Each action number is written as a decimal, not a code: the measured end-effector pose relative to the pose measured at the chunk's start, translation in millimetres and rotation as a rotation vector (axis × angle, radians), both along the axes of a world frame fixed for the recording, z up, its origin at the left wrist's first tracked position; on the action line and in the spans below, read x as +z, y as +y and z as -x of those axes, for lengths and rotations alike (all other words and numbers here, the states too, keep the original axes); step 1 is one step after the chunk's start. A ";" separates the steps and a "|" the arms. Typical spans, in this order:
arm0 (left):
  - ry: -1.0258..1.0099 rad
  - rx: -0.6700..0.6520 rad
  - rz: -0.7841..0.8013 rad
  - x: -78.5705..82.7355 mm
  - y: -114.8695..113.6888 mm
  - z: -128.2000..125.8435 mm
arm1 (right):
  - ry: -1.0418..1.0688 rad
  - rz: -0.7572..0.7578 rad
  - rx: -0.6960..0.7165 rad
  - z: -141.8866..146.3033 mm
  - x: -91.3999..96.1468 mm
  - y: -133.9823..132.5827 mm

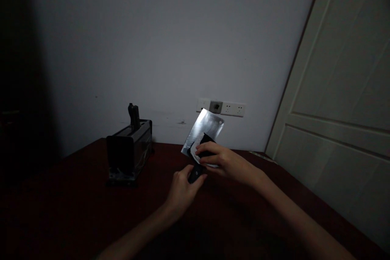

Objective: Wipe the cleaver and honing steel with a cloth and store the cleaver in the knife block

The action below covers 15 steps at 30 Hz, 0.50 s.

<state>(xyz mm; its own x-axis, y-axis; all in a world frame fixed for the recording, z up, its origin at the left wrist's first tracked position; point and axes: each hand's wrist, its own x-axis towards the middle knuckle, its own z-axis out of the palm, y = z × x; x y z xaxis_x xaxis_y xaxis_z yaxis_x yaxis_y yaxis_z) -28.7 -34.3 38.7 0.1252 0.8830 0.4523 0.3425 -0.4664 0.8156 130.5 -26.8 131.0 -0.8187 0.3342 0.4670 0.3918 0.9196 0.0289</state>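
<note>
A cleaver [198, 127] with a broad shiny blade and a black handle is held up above the table, its blade tilted up and to the right. My left hand [184, 185] is closed round the black handle. Against the lower part of the blade, near the handle, my right hand [217, 157] presses a black and white cloth [195, 151]. The fingers of that hand are bent over the cloth and cover part of it. Whether it is one cloth or two layers, I cannot tell.
A knife block [121, 156] stands at the left on the dark red table [152, 211], with black handles [133, 117] sticking out of its top. Behind the table is a wall with sockets [232, 109]. A pale panelled door [338, 101] is at the right.
</note>
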 end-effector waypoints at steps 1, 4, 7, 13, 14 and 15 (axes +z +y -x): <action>-0.001 0.003 -0.002 0.3 -0.3 -0.1 | -0.007 0.005 -0.003 -0.4 1.2 -1.1; 0.004 0.012 -0.032 -0.4 -0.6 -0.1 | 0.009 -0.007 -0.009 3.0 0.4 -1.0; 0.034 0.008 -0.051 -2.9 -0.4 -0.2 | 0.051 -0.055 0.001 12.4 -5.3 2.8; 0.079 -0.019 -0.046 -1.2 -0.3 -0.1 | 0.163 -0.194 0.029 19.6 -19.0 9.8; 0.072 -0.011 -0.053 0.0 -0.1 0.4 | 0.231 -0.216 0.030 16.9 -20.1 9.3; 0.060 -0.006 -0.051 1.1 0.2 0.8 | 0.301 -0.233 0.023 13.2 -20.6 7.8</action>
